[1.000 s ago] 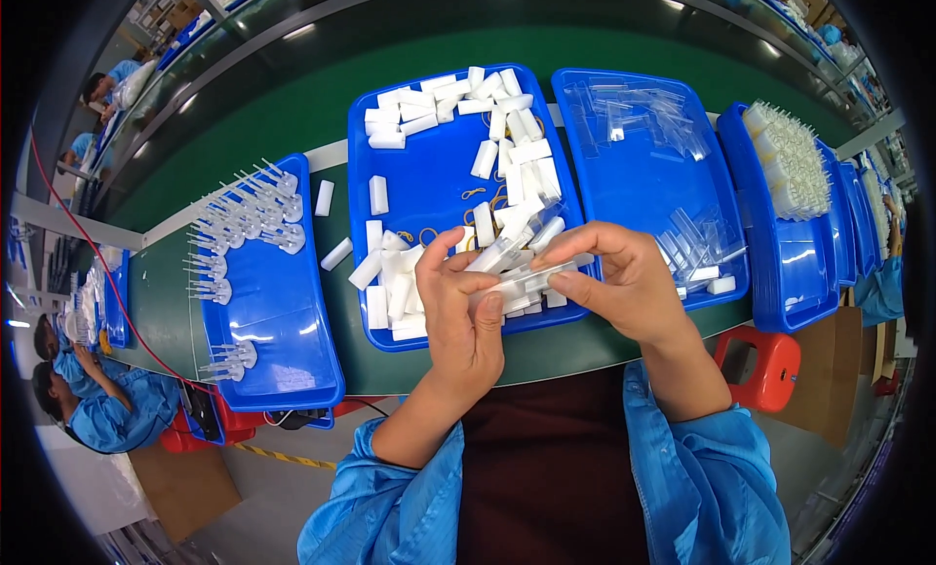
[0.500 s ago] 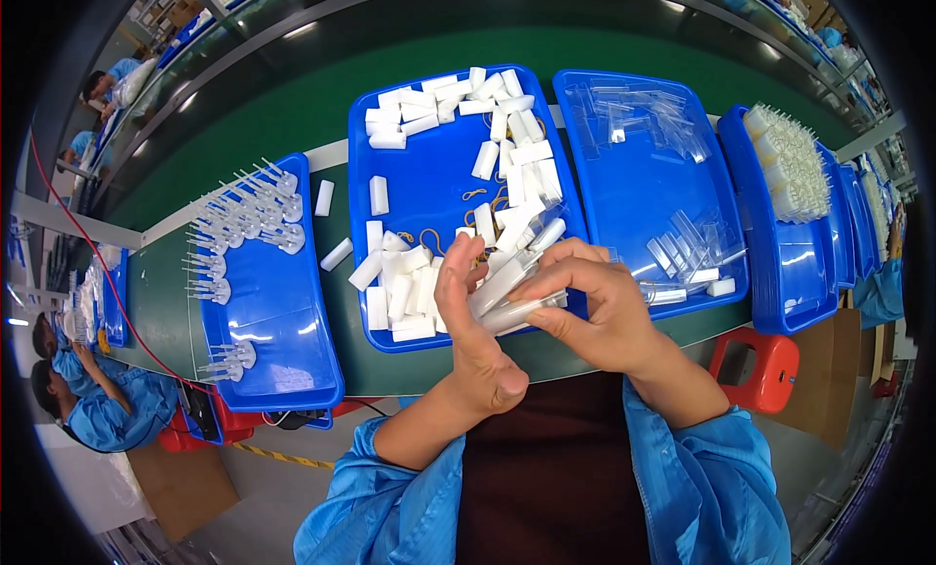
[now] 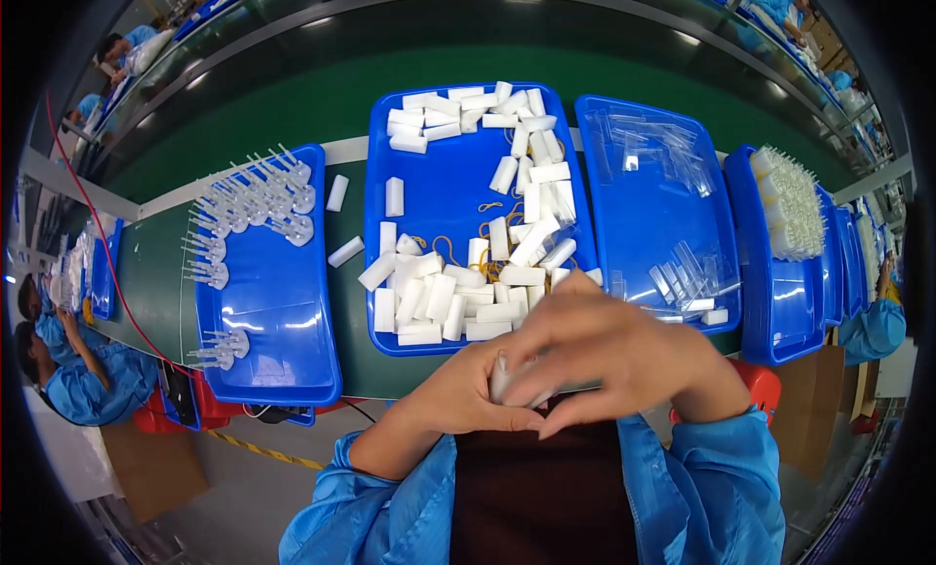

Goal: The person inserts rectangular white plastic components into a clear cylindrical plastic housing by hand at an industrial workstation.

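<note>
Head view: the left hand [image 3: 458,389] curls around a pale piece [image 3: 500,382] close to the person's body, its fingers wrapped about the lower side. The right hand [image 3: 634,355] looks blurred and lies across it from above, hiding most of the piece; whether those fingers pinch anything, I cannot tell. Both hands sit at the near edge of the middle tray [image 3: 444,190], over the front of the table [image 3: 156,263].

A slip is the likeliest trouble, I judge: smooth plastic under a loose left grip could shoot out when the right hand presses, dropping into the lap or to the floor, as no tray lies right beneath. Pressing at a slant could also bend or crack a thin wall, if it has one.

Beyond the hands, white blocks [image 3: 442,297] crowd the near end of the middle tray, tangled with rubber bands [image 3: 492,270]; a careless reach might drag a band along or tip a block out. Clear pieces [image 3: 678,272] lie overlapped in the right tray [image 3: 663,209], so rubbing could scratch them.
</note>
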A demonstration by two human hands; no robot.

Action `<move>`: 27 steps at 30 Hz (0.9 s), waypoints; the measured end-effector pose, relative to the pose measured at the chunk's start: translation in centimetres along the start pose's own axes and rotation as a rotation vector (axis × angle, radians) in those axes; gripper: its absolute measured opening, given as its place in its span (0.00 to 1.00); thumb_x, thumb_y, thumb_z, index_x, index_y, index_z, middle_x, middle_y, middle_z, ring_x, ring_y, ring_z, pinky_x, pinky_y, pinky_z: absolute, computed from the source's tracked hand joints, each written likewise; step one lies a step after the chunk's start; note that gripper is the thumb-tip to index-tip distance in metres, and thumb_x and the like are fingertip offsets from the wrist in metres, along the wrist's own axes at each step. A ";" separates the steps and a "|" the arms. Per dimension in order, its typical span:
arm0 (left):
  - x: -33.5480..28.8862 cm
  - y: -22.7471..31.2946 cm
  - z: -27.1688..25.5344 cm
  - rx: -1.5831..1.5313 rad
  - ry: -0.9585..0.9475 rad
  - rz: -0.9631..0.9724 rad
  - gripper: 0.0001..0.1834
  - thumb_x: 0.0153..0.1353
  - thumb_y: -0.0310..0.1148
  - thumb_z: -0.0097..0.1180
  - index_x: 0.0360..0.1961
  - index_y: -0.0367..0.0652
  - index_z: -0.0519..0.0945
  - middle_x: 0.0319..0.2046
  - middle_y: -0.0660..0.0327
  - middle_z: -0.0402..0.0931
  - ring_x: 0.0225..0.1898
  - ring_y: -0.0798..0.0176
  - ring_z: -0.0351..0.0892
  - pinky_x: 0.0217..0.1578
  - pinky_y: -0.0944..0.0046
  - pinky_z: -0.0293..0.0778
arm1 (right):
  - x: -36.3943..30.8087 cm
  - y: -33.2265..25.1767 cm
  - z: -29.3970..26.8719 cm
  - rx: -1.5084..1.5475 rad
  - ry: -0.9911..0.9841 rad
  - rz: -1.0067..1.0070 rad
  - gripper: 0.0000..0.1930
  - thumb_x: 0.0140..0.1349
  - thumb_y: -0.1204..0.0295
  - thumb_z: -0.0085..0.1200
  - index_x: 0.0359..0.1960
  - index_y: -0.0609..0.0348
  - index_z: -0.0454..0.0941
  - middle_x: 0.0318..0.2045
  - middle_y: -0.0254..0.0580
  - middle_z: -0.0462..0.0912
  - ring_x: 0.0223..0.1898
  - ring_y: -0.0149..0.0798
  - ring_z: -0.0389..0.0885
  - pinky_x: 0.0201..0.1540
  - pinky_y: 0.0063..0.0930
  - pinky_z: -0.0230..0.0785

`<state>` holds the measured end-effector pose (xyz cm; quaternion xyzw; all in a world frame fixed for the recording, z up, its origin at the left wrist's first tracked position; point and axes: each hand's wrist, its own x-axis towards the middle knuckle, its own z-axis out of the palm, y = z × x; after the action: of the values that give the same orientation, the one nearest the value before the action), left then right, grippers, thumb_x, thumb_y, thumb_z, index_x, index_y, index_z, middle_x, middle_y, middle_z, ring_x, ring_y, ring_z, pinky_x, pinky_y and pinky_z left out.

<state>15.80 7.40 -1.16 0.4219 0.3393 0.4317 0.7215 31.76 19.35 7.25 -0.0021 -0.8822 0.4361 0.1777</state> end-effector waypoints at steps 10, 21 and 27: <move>-1.5 1.3 -1.4 -0.137 0.326 0.292 0.22 0.43 0.19 0.65 0.39 0.41 0.69 0.29 0.61 0.74 0.32 0.70 0.75 0.29 0.72 0.72 | 9.3 12.6 1.4 -0.298 -0.201 0.272 0.08 0.49 0.71 0.60 0.31 0.57 0.78 0.30 0.40 0.78 0.33 0.42 0.78 0.36 0.33 0.69; -1.2 1.0 -2.1 -0.262 0.608 0.279 0.17 0.48 0.18 0.58 0.39 0.38 0.68 0.35 0.58 0.73 0.29 0.68 0.75 0.23 0.71 0.75 | 9.8 8.5 -0.4 -0.310 -0.015 0.194 0.06 0.52 0.73 0.58 0.25 0.58 0.73 0.25 0.41 0.76 0.29 0.43 0.75 0.34 0.33 0.65; -0.1 1.5 -1.6 -0.370 0.494 0.392 0.17 0.49 0.18 0.56 0.40 0.38 0.68 0.51 0.56 0.63 0.29 0.64 0.76 0.22 0.71 0.75 | 5.5 2.9 -1.0 -0.386 0.131 0.058 0.05 0.51 0.75 0.59 0.26 0.58 0.74 0.25 0.38 0.77 0.29 0.42 0.75 0.33 0.30 0.63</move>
<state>13.92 8.23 -0.48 0.2241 0.3322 0.7049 0.5853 26.52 22.77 7.28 -0.0898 -0.9355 0.2629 0.2184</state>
